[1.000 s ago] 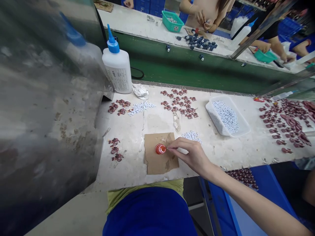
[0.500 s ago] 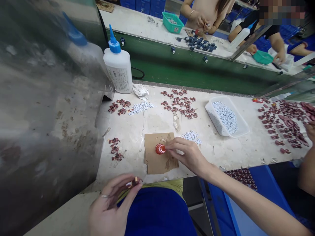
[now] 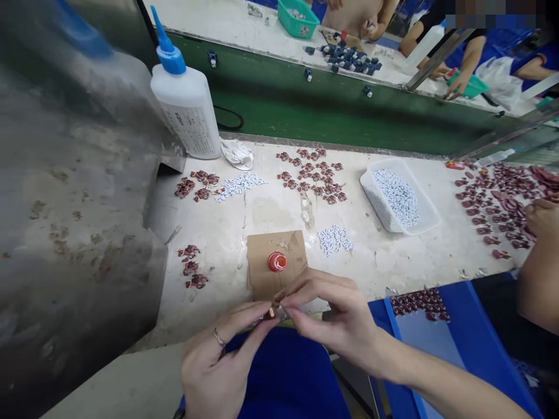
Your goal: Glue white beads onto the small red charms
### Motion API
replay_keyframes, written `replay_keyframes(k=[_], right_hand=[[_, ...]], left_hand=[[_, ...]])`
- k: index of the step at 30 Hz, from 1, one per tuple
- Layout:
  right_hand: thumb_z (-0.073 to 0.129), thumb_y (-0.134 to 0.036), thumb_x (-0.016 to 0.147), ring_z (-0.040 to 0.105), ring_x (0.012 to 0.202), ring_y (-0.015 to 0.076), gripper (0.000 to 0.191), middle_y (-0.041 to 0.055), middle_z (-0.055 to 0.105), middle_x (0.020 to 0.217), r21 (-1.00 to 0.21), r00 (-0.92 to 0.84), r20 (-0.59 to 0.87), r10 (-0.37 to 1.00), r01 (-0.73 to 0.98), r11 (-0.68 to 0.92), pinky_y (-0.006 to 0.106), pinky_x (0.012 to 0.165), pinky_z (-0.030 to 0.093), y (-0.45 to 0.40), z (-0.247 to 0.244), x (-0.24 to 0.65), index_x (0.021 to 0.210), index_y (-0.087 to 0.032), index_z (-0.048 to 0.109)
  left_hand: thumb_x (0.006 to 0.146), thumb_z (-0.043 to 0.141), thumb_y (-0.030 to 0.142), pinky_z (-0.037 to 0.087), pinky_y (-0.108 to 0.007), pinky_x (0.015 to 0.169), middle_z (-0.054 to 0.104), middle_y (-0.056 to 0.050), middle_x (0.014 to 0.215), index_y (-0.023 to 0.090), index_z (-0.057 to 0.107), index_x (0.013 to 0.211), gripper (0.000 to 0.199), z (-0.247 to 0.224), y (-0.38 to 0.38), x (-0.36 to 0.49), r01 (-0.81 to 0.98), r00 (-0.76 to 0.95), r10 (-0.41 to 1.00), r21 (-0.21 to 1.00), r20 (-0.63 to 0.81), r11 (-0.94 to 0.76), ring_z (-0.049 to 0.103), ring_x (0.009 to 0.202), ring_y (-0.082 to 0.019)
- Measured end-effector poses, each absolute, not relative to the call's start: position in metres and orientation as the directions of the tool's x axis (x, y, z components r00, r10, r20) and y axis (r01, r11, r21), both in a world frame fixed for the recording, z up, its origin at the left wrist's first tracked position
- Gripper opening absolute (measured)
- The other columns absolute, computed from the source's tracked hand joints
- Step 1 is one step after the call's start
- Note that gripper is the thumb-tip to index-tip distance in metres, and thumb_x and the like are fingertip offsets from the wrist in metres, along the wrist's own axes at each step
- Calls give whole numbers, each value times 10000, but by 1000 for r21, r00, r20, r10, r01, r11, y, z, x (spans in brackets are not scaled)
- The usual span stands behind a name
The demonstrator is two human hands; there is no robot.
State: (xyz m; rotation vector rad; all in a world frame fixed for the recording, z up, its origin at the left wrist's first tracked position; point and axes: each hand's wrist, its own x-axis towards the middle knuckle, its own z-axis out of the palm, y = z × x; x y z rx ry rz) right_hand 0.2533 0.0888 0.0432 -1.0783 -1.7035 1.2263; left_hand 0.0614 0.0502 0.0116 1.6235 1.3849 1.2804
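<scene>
My left hand point(image 3: 227, 349) pinches a small brown figure point(image 3: 271, 313) between thumb and fingers, above my lap at the table's front edge. Touching or nearly touching that figure are the closed fingertips of my right hand point(image 3: 327, 314); anything between them is too small to make out. Just beyond my hands lies a cardboard piece point(image 3: 257, 250), with a small red pot point(image 3: 278, 262) on it. A loose pile of small white pieces point(image 3: 335, 240) is right of the cardboard. Several brown figures point(image 3: 192, 267) lie on the left of the table.
A white bottle with a blue cap point(image 3: 187, 110) stands at the back left beside a metal panel point(image 3: 87, 221). A clear tub point(image 3: 425, 215) holds white pieces. More brown figures point(image 3: 312, 174) lie behind. At the right are a co-worker's arm point(image 3: 541, 262) and a blue crate point(image 3: 476, 331).
My right hand has moved from the red pot down to the figure in my left hand. My left hand has shifted right. The whole view has shifted slightly.
</scene>
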Motion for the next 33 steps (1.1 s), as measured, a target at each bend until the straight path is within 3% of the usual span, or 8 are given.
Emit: replay_keyframes(k=[5,12,17,21,24,26,29,33], right_hand=[[724,-86,902,738,812,135,109,54,780,909,-962,-358,112,927,196,192,250,710,609,89,43,252,969,-165,759],[686,-72,939,746,826,153,116,98,773,940,-918,-443,169,880,255,304,255,708,623,87,45,253,1027,-111,750],[591,-78,1006,753,904,182,186,151,765,1031,-680,-564,360,743,387,623,267,741,642,84,45,257,1147,-54,710],[573,-49,1005,748,944,183,194,151,763,1027,-601,-630,402,665,367,710,262,779,645,86,48,260,1157,-34,693],[591,-50,997,748,921,176,194,144,764,1031,-638,-598,395,698,369,677,260,752,642,88,50,260,1160,-57,696],[615,-60,988,745,900,163,191,130,761,1027,-730,-545,357,758,344,591,253,734,635,89,51,258,1156,-82,703],[715,-126,947,739,896,149,249,95,759,1032,-895,-439,213,873,271,355,259,766,630,91,52,254,1195,-121,698],[771,-216,923,713,941,156,220,57,750,1045,-959,-454,30,891,239,154,303,822,614,96,52,246,1141,-195,749]], left_hand=[[812,793,80,624,-95,904,785,64,991,228,737,1034,273,11,53,61,344,18,940,881,340,-325,759,847,-57],[814,803,111,604,-64,927,783,86,986,249,739,1009,248,8,50,61,387,-13,950,878,311,-282,755,850,-34],[819,800,119,590,-34,924,784,109,989,268,752,998,238,10,49,62,335,-54,961,912,271,-238,754,846,-18],[807,816,143,595,-38,922,785,131,988,314,769,983,250,12,48,63,261,-93,978,952,188,-158,757,856,-20],[821,805,158,612,-61,911,787,132,985,350,775,993,259,14,49,63,220,-108,987,971,123,-97,765,863,-37],[821,808,177,618,-67,895,789,127,971,357,779,993,251,14,50,63,207,-128,986,975,103,-75,767,847,-44],[818,811,187,618,-71,885,792,112,971,341,777,1023,259,13,50,63,228,-141,984,971,108,-74,772,836,-60],[851,770,172,603,-71,909,790,94,1022,330,714,1188,376,6,48,60,337,-119,986,939,118,-71,774,877,-64]])
